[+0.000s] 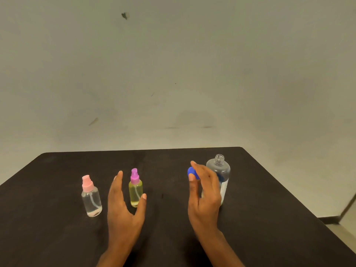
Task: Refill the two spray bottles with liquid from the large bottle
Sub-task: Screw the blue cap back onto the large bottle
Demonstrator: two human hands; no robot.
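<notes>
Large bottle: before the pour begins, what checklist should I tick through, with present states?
1. Large bottle uncapped: ok, threaded neck bare.
2. Blue cap set down: not ok, right hand pinches it.
3. Purple-topped spray bottle opened: not ok, sprayer on.
4. Pink-topped spray bottle opened: not ok, sprayer on.
5. Left hand free: ok, open beside the purple-topped spray bottle.
6. All three bottles upright on the black table: ok.

Head view looks forward and down, close (wide-angle), over the table.
</notes>
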